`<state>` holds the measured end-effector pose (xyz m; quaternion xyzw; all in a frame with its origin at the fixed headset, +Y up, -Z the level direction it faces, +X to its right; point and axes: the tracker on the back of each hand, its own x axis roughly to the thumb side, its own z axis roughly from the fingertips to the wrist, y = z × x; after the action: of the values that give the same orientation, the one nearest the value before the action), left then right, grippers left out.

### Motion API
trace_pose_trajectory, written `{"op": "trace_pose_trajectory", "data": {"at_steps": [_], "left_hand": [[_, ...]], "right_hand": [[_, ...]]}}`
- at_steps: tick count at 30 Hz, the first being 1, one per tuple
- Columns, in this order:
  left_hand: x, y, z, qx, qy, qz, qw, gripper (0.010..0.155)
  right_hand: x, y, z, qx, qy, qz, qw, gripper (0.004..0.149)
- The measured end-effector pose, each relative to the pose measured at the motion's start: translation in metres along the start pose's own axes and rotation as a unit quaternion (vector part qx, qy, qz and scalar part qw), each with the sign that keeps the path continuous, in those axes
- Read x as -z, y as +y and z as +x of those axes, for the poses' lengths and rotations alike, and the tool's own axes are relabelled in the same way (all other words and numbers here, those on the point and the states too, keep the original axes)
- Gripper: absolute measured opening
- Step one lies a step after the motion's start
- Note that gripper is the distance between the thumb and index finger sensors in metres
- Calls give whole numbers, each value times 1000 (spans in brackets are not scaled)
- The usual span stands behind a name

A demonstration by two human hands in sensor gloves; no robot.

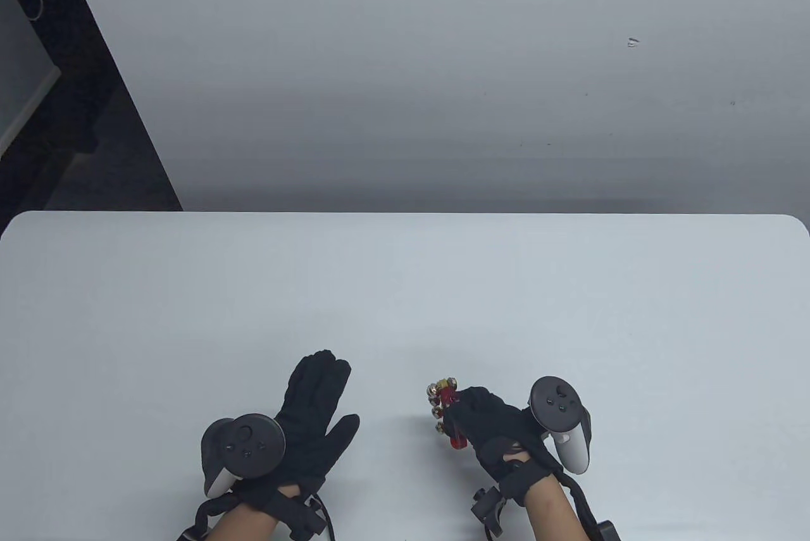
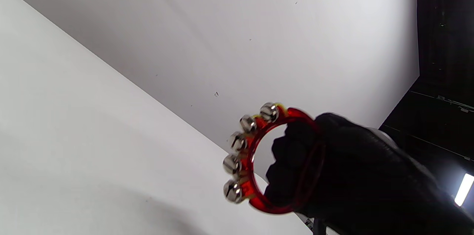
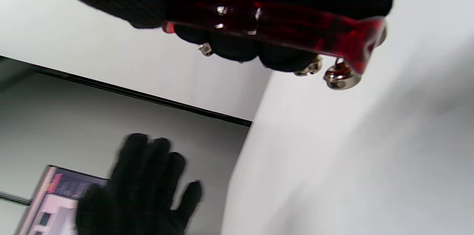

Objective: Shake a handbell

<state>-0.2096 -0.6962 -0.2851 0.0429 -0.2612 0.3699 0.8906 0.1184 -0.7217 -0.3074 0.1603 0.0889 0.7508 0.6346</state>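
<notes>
The handbell (image 1: 445, 409) is a red plastic ring with several small metal jingle bells along one side. My right hand (image 1: 490, 424) grips its handle side and holds it near the table's front, bells pointing left. The left wrist view shows the ring (image 2: 259, 161) with my right fingers wrapped through it. The right wrist view shows the red band (image 3: 281, 27) under my fingers with bells (image 3: 339, 77) hanging below. My left hand (image 1: 313, 405) is open, fingers stretched flat, empty, to the left of the bell. It also shows in the right wrist view (image 3: 144, 186).
The white table (image 1: 405, 288) stretches ahead to its far edge, with a grey wall behind. A dark area lies off the table's left back corner.
</notes>
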Motion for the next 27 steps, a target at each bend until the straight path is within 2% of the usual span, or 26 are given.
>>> {"op": "trace_pose_trajectory", "data": {"at_steps": [2,4,5,6,8,10,16,21,24,26,27], "left_hand": [[0,0,0,2,0,-2,1000,76],[1,0,1,2,-2,-2,1000,76],[1,0,1,1,-3,-2,1000,76],[1,-1,2,3,-5,-2,1000,76],[1,-2,2,4,-5,-3,1000,76],[1,-2,3,2,-4,-3,1000,76],[0,-1,3,-2,-3,2,1000,76],[-1,0,5,-2,-9,4,1000,76],[-1,0,5,-2,-11,4,1000,76],[-1,0,5,-2,-9,4,1000,76],[-1,0,5,-2,-9,4,1000,76]], "right_hand": [[-9,-1,34,7,-90,-9,996,45],[-19,-1,59,13,-146,-31,989,45],[-19,-1,59,9,-145,-40,989,46],[-14,-1,48,-11,-112,-46,993,44],[-5,-1,18,-19,-45,-16,999,45],[-3,-1,3,-7,-13,-8,1000,45],[1,-1,-8,-2,7,-7,1000,45],[3,-3,-25,-8,55,-1,998,45],[3,-3,-23,-11,54,0,998,45],[0,-3,-4,-3,13,-1,1000,45],[-4,-4,13,-3,-31,-6,1000,45]]}}
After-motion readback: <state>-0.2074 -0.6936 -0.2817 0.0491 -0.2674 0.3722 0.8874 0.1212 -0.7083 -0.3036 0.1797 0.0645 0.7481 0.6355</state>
